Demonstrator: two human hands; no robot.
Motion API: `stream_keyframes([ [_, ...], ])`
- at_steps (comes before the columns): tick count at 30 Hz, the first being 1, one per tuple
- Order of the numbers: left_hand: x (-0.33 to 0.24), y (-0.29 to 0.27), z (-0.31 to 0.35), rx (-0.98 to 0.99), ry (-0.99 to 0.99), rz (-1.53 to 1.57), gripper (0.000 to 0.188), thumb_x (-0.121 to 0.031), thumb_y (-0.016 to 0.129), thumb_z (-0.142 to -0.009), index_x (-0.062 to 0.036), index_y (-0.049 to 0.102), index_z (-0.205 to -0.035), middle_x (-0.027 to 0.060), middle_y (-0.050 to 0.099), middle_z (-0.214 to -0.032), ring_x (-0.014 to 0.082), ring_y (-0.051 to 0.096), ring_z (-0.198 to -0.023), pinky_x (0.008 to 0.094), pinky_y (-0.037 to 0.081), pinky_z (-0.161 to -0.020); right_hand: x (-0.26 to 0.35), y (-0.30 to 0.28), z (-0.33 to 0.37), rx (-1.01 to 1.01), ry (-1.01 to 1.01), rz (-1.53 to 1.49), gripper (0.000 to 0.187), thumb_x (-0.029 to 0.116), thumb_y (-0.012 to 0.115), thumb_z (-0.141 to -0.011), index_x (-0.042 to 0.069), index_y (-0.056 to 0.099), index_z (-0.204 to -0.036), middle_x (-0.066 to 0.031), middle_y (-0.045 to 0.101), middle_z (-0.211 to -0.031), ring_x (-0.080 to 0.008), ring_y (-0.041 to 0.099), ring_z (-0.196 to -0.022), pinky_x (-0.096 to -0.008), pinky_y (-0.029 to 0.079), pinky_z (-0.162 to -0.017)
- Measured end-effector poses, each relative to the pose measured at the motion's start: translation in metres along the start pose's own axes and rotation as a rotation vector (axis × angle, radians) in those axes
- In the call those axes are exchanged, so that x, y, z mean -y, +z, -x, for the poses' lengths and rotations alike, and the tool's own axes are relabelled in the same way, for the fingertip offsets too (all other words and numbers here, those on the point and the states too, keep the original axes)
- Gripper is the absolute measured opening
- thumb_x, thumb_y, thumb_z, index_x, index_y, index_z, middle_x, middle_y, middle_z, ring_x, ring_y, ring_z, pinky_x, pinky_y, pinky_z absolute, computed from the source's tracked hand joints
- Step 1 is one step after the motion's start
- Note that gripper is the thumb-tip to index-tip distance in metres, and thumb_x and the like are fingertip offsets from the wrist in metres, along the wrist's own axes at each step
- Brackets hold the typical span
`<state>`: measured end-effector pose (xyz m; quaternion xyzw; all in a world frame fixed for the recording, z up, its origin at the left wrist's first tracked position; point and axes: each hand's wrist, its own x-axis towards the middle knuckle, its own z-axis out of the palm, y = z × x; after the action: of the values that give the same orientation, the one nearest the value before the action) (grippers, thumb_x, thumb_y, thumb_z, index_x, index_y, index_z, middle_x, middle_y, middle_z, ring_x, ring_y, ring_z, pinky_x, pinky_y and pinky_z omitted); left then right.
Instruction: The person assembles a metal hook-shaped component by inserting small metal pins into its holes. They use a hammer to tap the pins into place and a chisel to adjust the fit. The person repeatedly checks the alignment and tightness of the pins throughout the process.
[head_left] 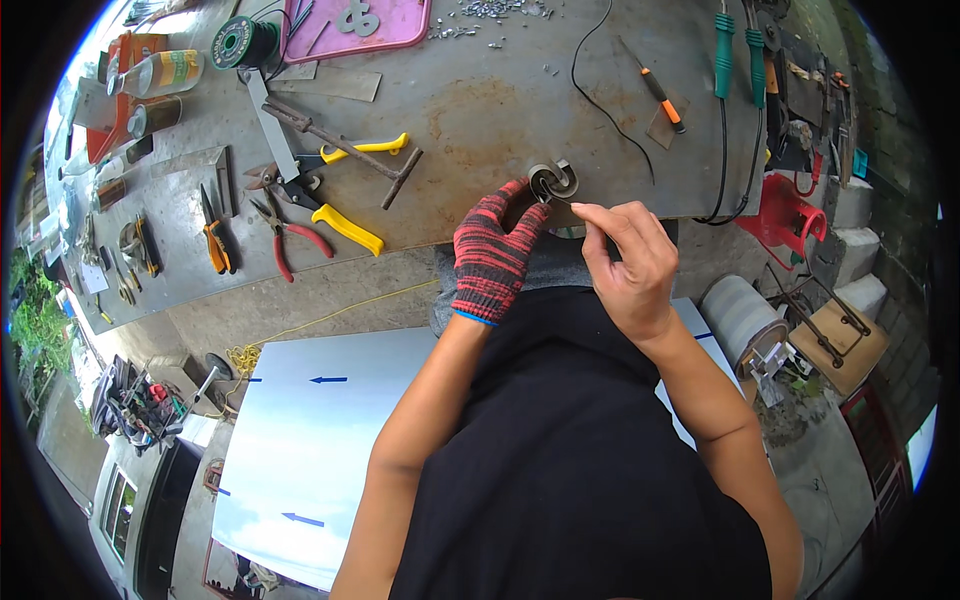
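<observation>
My left hand, in a red-and-black striped knit glove, is at the table's near edge. Its fingers are closed on a small curled metal piece, grey and hook-like in outline; the glove hides part of it. Just to the right, my bare right hand is raised with thumb and forefinger drawn together. Whatever lies between those fingertips, if anything, is too small to name. The fingertips point toward the metal piece, with a narrow gap between. Both hands are in front of my dark clothing.
On the metal table lie yellow-handled cutters, red-handled pliers, orange-handled pliers and a rusty T-shaped bar. Farther off are a pink tray, a green wire spool and an orange-handled screwdriver. Green-handled cables hang at right.
</observation>
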<state>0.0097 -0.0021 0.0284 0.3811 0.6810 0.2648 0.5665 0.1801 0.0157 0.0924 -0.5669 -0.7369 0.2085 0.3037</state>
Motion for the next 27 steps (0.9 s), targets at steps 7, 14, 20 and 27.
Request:
stream_keyframes([
  [7, -0.003, -0.001, -0.001, -0.002, -0.019, -0.006, 0.039, -0.016, 0.077, -0.094, -0.0034, 0.070, -0.131, 0.0133, 0.076, -0.116, 0.0194, 0.072, -0.106, 0.0340, 0.055, -0.095, -0.003, -0.002, -0.003, 0.010, -0.024, -0.002, 0.042, -0.009, 0.076, -0.072, 0.013, 0.075, -0.108, -0.0011, 0.060, -0.077, -0.0194, 0.056, -0.064, -0.0335, 0.047, -0.062],
  [14, -0.006, -0.001, 0.000, 0.005, -0.034, 0.026, 0.038, -0.016, 0.076, -0.095, -0.0036, 0.070, -0.131, 0.0127, 0.076, -0.116, 0.0181, 0.071, -0.106, 0.0334, 0.055, -0.095, -0.007, -0.005, -0.005, 0.022, -0.077, 0.010, 0.044, -0.009, 0.074, -0.070, 0.012, 0.074, -0.107, -0.0007, 0.058, -0.074, -0.0192, 0.056, -0.062, -0.0330, 0.046, -0.062],
  [20, -0.008, 0.000, 0.000, 0.002, -0.040, 0.037, 0.037, -0.013, 0.074, -0.096, -0.0020, 0.069, -0.131, 0.0109, 0.077, -0.116, 0.0151, 0.070, -0.105, 0.0317, 0.054, -0.095, -0.005, -0.008, -0.008, -0.025, -0.046, -0.002, 0.042, -0.010, 0.075, -0.071, 0.012, 0.074, -0.107, -0.0011, 0.059, -0.074, -0.0192, 0.055, -0.061, -0.0330, 0.046, -0.061],
  [27, -0.005, -0.001, 0.000, 0.005, -0.060, 0.056, 0.042, -0.020, 0.077, -0.094, -0.0041, 0.069, -0.132, 0.0140, 0.076, -0.120, 0.0213, 0.072, -0.110, 0.0351, 0.055, -0.098, -0.004, -0.012, -0.007, -0.052, -0.020, -0.020, 0.041, -0.009, 0.076, -0.071, 0.011, 0.074, -0.107, -0.0013, 0.059, -0.074, -0.0189, 0.056, -0.061, -0.0329, 0.045, -0.060],
])
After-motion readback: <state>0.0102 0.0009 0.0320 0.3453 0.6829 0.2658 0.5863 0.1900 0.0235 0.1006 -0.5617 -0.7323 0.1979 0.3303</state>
